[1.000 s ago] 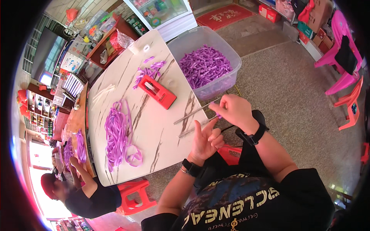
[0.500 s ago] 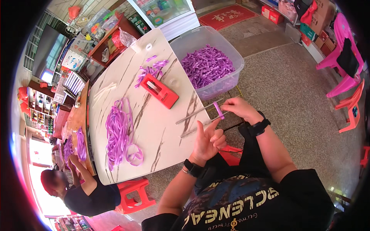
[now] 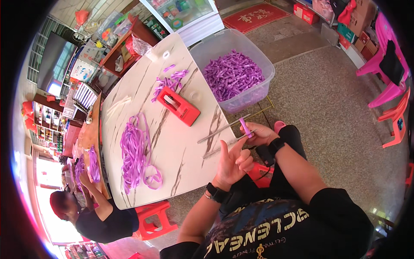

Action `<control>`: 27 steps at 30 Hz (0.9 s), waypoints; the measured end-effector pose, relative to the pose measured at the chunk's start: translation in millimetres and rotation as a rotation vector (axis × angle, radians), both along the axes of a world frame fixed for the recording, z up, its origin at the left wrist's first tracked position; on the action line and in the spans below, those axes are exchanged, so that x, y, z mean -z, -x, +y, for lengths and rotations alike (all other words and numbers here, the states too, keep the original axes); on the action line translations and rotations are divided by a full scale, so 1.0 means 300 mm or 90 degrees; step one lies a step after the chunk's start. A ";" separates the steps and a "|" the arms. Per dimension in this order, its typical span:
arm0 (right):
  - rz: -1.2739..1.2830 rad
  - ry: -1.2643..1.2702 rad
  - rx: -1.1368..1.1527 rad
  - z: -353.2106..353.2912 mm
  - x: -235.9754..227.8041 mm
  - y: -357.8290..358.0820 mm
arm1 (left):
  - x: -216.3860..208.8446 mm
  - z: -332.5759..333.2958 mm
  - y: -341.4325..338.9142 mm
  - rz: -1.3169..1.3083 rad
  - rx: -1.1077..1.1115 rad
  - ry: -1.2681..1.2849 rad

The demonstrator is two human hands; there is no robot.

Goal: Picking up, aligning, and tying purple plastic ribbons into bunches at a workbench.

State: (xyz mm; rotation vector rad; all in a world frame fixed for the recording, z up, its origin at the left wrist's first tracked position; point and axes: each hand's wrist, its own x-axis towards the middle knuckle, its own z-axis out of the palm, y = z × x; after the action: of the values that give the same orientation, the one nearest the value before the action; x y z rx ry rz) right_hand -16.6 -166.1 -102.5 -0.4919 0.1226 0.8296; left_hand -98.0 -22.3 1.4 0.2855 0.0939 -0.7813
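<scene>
Two thin metal rods (image 3: 222,131) stick out past the near right edge of the table. A short band of purple ribbon (image 3: 245,127) is looped around them. My right hand (image 3: 262,134) is closed at the rod ends, its fingers pinching the ribbon. Below the band, the index fingertip of my left hand (image 3: 233,164) touches it or lies just beside it. The left thumb points up, apart from the index finger, and the other fingers are curled with nothing visible in them. On the table are a red tape dispenser (image 3: 178,106) and a long purple ribbon bundle (image 3: 134,153).
Beside the marble-patterned table (image 3: 172,155) stands a clear plastic bin (image 3: 268,73) full of folded purple ribbon pieces. More loose ribbon pieces (image 3: 166,86) lie behind the dispenser. At left, another person (image 3: 101,216) handles ribbon at a wooden table. A red stool (image 3: 156,220) stands between us.
My right hand has moved down and inward, closer to the rods and my left hand. The ribbon band stays around the rods. My left hand has barely moved.
</scene>
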 end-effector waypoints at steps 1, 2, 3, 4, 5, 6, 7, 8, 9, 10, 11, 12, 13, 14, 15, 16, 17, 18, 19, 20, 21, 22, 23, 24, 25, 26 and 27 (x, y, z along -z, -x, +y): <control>0.000 -0.003 0.000 0.025 0.010 0.009 | -0.001 0.002 0.000 0.000 0.000 -0.003; 0.011 -0.067 0.033 0.051 0.019 0.018 | -0.002 0.003 0.000 -0.002 0.000 -0.004; 0.022 -0.131 0.067 0.076 0.031 0.025 | -0.003 0.004 -0.001 -0.004 0.001 -0.005; -0.009 -0.242 0.067 0.094 0.067 0.030 | 0.000 0.000 -0.001 -0.004 0.006 -0.005; -0.010 -0.244 0.071 0.100 0.102 0.034 | 0.000 -0.003 -0.002 -0.001 0.006 -0.004; -0.017 -0.226 0.009 0.100 0.137 0.037 | -0.001 -0.007 -0.004 0.002 0.007 -0.002; -0.023 -0.209 -0.059 0.108 0.119 0.040 | 0.000 -0.003 -0.003 0.003 0.006 -0.005; -0.023 -0.211 -0.059 0.109 0.102 0.042 | 0.000 0.000 -0.001 0.002 0.002 -0.008; 0.001 -0.163 -0.018 0.104 0.083 0.050 | -0.001 0.002 -0.002 0.002 -0.001 -0.012; 0.024 -0.112 0.022 0.093 0.030 0.058 | -0.004 0.004 -0.001 0.001 -0.003 -0.012; 0.024 -0.112 0.022 0.070 -0.015 0.058 | -0.005 0.002 -0.001 -0.002 -0.004 -0.007; 0.008 -0.130 0.006 0.039 -0.059 0.049 | -0.007 0.001 -0.002 -0.005 -0.005 -0.003; -0.008 -0.147 -0.008 0.008 -0.088 0.039 | -0.004 -0.001 -0.001 -0.005 -0.004 -0.002; -0.024 -0.176 -0.040 -0.012 -0.102 0.030 | 0.003 0.001 -0.002 -0.007 -0.004 0.000; -0.026 -0.175 -0.041 -0.019 -0.105 0.018 | 0.006 0.001 -0.001 -0.010 -0.005 0.002; -0.046 -0.123 -0.059 -0.021 -0.107 0.003 | 0.006 -0.002 -0.003 -0.013 -0.004 0.003; -0.067 -0.070 -0.078 -0.025 -0.112 -0.007 | 0.004 -0.005 -0.003 -0.014 0.000 0.003; -0.070 -0.068 -0.078 -0.033 -0.119 -0.012 | 0.002 -0.007 -0.003 -0.015 0.003 0.002; -0.069 -0.074 -0.092 -0.037 -0.126 -0.016 | 0.003 -0.006 -0.002 -0.020 0.000 0.003; -0.068 -0.080 -0.106 -0.041 -0.133 -0.020 | 0.007 -0.005 -0.002 -0.021 -0.002 -0.005; -0.072 -0.078 -0.110 -0.042 -0.138 -0.027 | 0.009 -0.005 -0.001 -0.023 -0.003 -0.013; -0.083 -0.070 -0.116 -0.043 -0.140 -0.031 | 0.010 -0.005 0.001 -0.026 -0.007 -0.011; -0.094 -0.061 -0.123 -0.045 -0.143 -0.033 | 0.010 -0.006 0.001 -0.032 -0.005 -0.013; -0.097 -0.058 -0.128 -0.047 -0.147 -0.031 | 0.010 -0.007 0.001 -0.038 -0.004 -0.015; -0.107 -0.047 -0.115 -0.045 -0.155 -0.031 | 0.009 -0.006 0.001 -0.042 -0.010 -0.012; -0.116 -0.036 -0.103 -0.045 -0.164 -0.031 | 0.009 -0.005 0.002 -0.044 -0.007 -0.011; -0.120 -0.033 -0.110 -0.049 -0.175 -0.028 | 0.011 -0.005 0.002 -0.046 -0.004 -0.009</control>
State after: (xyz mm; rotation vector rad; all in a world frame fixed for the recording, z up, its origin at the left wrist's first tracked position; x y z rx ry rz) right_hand -8.3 -180.8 -50.1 -0.5344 -0.1173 0.9479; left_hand -98.6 -23.8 -2.0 0.3267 0.0323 -0.7638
